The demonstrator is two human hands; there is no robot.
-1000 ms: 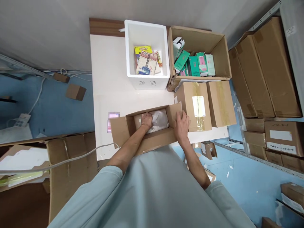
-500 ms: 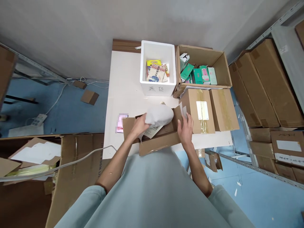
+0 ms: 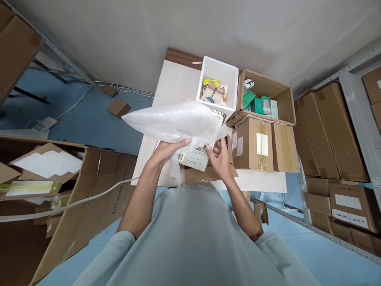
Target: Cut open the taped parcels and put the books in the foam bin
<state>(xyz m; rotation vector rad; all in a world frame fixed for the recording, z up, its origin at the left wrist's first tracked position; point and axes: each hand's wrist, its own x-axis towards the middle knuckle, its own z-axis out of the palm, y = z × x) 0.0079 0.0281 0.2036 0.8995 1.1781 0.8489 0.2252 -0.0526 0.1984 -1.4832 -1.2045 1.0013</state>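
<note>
A large translucent white wrapping sheet [image 3: 169,121] is spread over the table in front of me. My left hand [image 3: 165,153] is closed on its near edge, thumb on top. Below the sheet shows a pale printed book [image 3: 195,159] with a barcode, and my right hand [image 3: 220,159] is closed on its right side with the thumb on its face. A second printed piece [image 3: 219,114] peeks out past the sheet's right end; whether it belongs with the book I cannot tell. Under both hands sits an open cardboard box [image 3: 202,175], mostly covered.
Booklets lie in a white foam box [image 3: 216,105] at the back. Beside it, a cardboard carton [image 3: 284,97] holds green packs. Two taped boxes [image 3: 253,145] stand at right on the white table [image 3: 175,77]. A large carton [image 3: 98,178] and a cable flank my left.
The rounded white bundle has left the box and now appears as a wide, loosened sheet with a book showing. My right hand has moved from the box's side to the book. The view has turned.
</note>
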